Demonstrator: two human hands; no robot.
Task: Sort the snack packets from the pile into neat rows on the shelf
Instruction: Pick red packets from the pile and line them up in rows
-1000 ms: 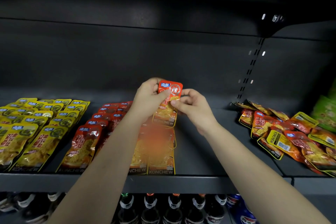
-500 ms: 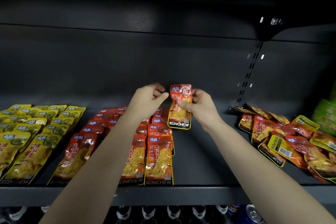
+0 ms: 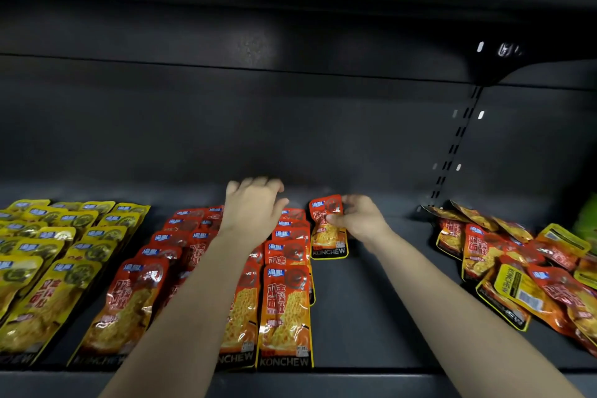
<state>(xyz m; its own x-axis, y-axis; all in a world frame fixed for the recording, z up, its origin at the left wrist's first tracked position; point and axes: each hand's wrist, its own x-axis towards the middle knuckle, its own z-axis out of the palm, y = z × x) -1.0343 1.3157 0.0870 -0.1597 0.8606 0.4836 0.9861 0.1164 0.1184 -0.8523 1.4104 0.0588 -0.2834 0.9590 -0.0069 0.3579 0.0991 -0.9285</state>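
Dark metal shelf (image 3: 371, 317), black back panel behind it.

- Packet (image 3: 328, 241), red and orange: far back, just right of the rightmost red row. My right hand (image 3: 358, 220) pinches it, thumb on the front, fingers curled behind. I cannot tell if its near edge is down on the shelf.
- Left hand (image 3: 253, 207): over the far end of the red rows (image 3: 284, 310), fingers apart and loose, gripping nothing. It is blurred, so I can't say whether it touches the packets beneath.
- Red rows: several columns in the middle, overlapped near to far and fairly straight. This packet looks to be starting a new column at their right side.
- Yellow rows (image 3: 48, 268): left, tidy, apparently done.
- Bare shelf lies between the red rows and the pile.
- Pile (image 3: 504, 271): right, well apart, a jumble of red and orange packets, some face down.
- Green bag (image 3: 588, 220): far right edge, cut off.

Judgement: roughly mid-task. Yellow is sorted and red partly sorted, with a good heap left to lay out.
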